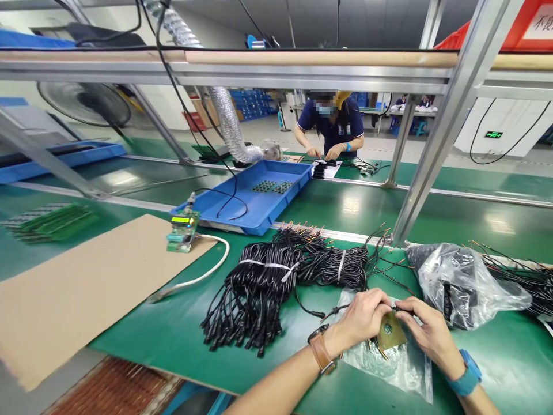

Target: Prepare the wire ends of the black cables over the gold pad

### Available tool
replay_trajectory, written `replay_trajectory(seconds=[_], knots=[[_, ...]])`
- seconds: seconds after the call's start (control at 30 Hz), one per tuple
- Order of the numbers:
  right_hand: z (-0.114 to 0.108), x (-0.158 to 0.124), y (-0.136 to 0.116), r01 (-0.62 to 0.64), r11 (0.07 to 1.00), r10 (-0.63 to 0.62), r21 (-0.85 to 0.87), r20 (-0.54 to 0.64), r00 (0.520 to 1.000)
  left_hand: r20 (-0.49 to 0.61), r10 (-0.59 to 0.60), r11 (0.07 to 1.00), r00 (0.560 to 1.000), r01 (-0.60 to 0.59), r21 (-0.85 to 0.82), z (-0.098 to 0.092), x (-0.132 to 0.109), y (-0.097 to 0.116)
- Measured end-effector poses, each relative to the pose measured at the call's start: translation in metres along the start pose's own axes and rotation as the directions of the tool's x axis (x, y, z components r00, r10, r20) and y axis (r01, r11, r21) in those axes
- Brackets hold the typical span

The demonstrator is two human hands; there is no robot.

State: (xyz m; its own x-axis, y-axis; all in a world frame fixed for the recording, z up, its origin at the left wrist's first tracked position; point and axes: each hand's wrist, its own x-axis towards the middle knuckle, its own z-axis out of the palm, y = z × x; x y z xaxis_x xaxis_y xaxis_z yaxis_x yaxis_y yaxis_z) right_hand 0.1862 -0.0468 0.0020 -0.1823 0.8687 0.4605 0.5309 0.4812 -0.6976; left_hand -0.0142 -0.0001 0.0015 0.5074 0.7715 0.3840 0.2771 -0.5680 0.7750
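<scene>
A: What took up the most room?

B: The green surface [168,340], with a wide cardboard sheet [95,282] lying across its left part.

A: And next in size?

B: A blue tray [263,203] stood at the far side. Nearer, a big bundle of black cables [268,262] with 2 white ties lay left of the hands, and a bulging clear bag [466,282] sat beyond them on the right.

A: Where were the hands?

B: Over a flat plastic bag [408,369], the left hand [365,314] and right hand [425,325] just beside each other. Under their fingertips was a square yellowish plate [391,331]; I couldn't tell whether they touched it.

A: And the smallest thing?

B: A thin black cable [393,308], between the 2 hands, the fingers of each pinching it.
</scene>
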Motion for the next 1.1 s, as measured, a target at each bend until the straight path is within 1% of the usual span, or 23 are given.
replay_trajectory(seconds=[0.1,0.2,0.37,0.5,0.6,0.73,0.9,1.0,1.1], knots=[[0.004,-0.003,0.003,-0.004,1.0,0.004,0.008,0.029,1.0,-0.015,0.025,1.0,1.0,-0.024,0.013,0.002,-0.002,-0.002],[0.007,-0.003,0.004,-0.027,0.999,0.026,0.026,0.028,0.999,-0.028,0.017,1.0,0.999,-0.016,0.011,0.003,-0.003,-0.003],[0.01,-0.001,-0.001,-0.056,0.996,0.056,0.069,0.0,0.998,-0.032,-0.056,0.998,0.998,0.056,-0.013,0.004,-0.004,0.0],[0.012,0.0,-0.002,-0.039,0.995,0.037,0.094,0.025,0.999,-0.014,-0.104,0.994,0.995,0.103,-0.022,0.006,-0.004,0.003],[0.013,-0.001,0.0,-0.055,0.993,0.052,0.102,0.033,0.998,-0.013,-0.13,0.991,0.991,0.129,-0.043,0.007,-0.003,0.005],[0.012,-0.002,0.004,-0.117,0.988,0.114,0.099,0.031,0.993,0.005,-0.148,0.985,0.989,0.148,-0.091,0.004,0.002,0.006],[0.009,-0.003,0.003,-0.182,0.977,0.18,0.114,0.027,0.983,0.039,-0.147,0.979,0.988,0.151,-0.137,-0.004,0.006,0.006],[0.008,-0.004,0.003,-0.196,0.974,0.194,0.113,0.033,0.981,0.052,-0.142,0.984,0.988,0.147,-0.101,-0.007,0.006,0.005],[0.01,-0.004,0.002,-0.186,0.977,0.18,0.104,0.062,0.982,0.045,-0.126,0.99,0.991,0.128,-0.055,-0.006,0.005,0.003]])
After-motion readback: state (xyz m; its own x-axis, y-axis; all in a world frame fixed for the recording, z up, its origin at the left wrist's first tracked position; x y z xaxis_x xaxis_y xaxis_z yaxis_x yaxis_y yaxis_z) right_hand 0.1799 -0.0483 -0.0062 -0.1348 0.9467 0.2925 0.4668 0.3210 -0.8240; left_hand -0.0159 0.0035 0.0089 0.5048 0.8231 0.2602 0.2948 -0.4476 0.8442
